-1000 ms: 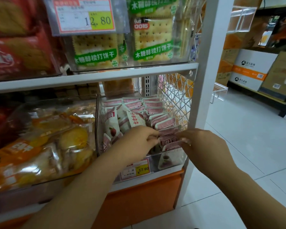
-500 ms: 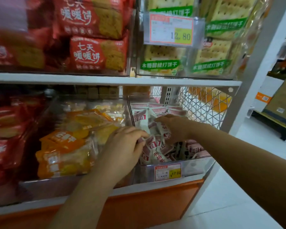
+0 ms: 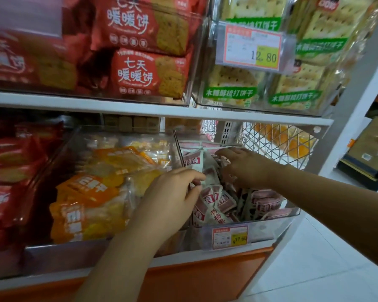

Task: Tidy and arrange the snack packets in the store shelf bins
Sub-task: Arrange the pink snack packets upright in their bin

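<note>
As the right hand point(image 3: 247, 166) reaches from the bin point(image 3: 268, 225) front to its back, tidying moves deeper. Left hand point(image 3: 170, 199) pinches packets point(image 3: 216, 212); right grip can't be told.

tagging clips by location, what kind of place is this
Most likely a shop's snack aisle: clear shelf bins full of snack packets, printed price tags clipped to the bin fronts, and branded biscuit packs stacked above.
</note>
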Demonstrator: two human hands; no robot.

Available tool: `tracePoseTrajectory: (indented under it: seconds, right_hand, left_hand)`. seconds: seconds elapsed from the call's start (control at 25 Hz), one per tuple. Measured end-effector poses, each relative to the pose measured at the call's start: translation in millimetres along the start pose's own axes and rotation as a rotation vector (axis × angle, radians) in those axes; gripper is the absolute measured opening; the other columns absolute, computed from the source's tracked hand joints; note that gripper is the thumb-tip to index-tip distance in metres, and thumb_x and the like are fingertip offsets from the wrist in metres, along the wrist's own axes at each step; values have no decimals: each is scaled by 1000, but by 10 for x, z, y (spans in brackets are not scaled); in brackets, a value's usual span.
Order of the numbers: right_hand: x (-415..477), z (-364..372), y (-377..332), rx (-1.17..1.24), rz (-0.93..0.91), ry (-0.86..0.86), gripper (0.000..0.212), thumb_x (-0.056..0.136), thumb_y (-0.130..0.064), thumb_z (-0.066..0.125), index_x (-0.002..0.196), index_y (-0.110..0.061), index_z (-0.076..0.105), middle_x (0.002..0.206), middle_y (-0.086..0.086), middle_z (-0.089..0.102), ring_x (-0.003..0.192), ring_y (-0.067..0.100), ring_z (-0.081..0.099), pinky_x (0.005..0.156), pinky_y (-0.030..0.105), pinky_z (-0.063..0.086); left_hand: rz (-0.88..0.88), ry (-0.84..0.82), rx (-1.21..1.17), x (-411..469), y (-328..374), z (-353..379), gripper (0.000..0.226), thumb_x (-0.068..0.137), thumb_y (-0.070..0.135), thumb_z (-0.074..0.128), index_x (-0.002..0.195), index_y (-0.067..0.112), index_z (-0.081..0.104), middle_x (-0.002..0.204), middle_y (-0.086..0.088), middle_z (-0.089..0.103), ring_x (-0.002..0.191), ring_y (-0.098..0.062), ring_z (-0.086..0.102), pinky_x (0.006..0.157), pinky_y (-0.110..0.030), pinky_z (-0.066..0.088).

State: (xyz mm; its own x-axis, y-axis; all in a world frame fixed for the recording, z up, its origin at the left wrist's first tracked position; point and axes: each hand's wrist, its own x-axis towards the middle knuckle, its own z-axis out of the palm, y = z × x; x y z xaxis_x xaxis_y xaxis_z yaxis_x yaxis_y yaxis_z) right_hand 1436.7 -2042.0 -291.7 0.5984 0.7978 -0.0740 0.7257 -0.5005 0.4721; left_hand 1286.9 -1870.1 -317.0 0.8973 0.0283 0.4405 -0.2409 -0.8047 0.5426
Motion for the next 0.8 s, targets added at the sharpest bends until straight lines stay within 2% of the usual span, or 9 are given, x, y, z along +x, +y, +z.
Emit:
tracePoseTrajectory:
  seconds: [0.08,0.16,0.24,0.36,0.44,0.56,0.64,0.72,0.8]
  right_hand:
    - [-159,-6,97,81,-2,156,11,81,-18,66,92,-20,68,150,12,30,133,33,35,104,47,39]
    - [-367,23,163,171,13,304,11,72,-15,76,77,-18,66,142,17,41,123,38,47,93,50,48]
    - [-580,58,128,271,17,435,7,75,-19,70,77,-19,63,140,18,42,126,37,43,98,47,43]
    - [-792,-76,-91,450,35,562,5,84,-27,54,81,-23,55,135,0,50,134,24,33,109,38,29]
    - [-839,-248,-312,774,110,568,6,86,-24,54,80,-26,53,119,-11,61,122,15,47,98,35,40]
    - [-849,-444,-582,1205,223,555,9,89,-23,57,81,-23,54,86,-3,68,78,26,62,62,38,47]
    - [-822,-490,-681,1491,333,597,14,89,-22,56,85,-9,56,84,6,68,76,29,64,60,33,50]
    - [-753,-482,-787,1862,381,524,26,90,-24,53,89,2,53,87,15,68,76,25,67,64,30,55]
    - [-671,-456,-876,2071,349,443,35,88,-28,53,93,6,53,86,16,67,74,23,66,64,31,55]
  left_hand:
    - [-2,10,11,-18,-10,-24,27,94,28,51,119,36,58,111,26,56,95,8,50,84,-9,39]
    - [-12,14,8,-28,2,-60,26,94,28,51,117,37,58,108,28,52,99,7,50,86,-12,41]
    - [-10,11,-4,-16,-1,-88,25,94,28,50,116,38,58,101,31,46,96,12,47,82,-3,36]
    - [-14,-38,-92,-58,85,-101,31,93,31,53,121,44,53,100,38,41,89,30,34,75,6,28]
    - [-46,-96,-241,-65,113,-68,44,87,37,60,126,51,45,105,44,42,97,34,31,76,3,27]
    - [-164,-161,-665,49,105,-68,62,62,61,72,119,49,50,111,33,60,115,11,49,91,-13,40]
    - [-231,-131,-918,94,34,-58,75,47,71,76,111,38,57,106,19,68,110,-6,61,86,-22,51]
    - [-201,-116,-923,-45,144,-87,54,58,49,76,106,34,57,98,16,72,94,-5,67,70,-18,54]
    - [-213,-60,-822,-193,262,-87,33,75,22,69,105,31,58,95,16,72,87,-5,69,64,-15,53]
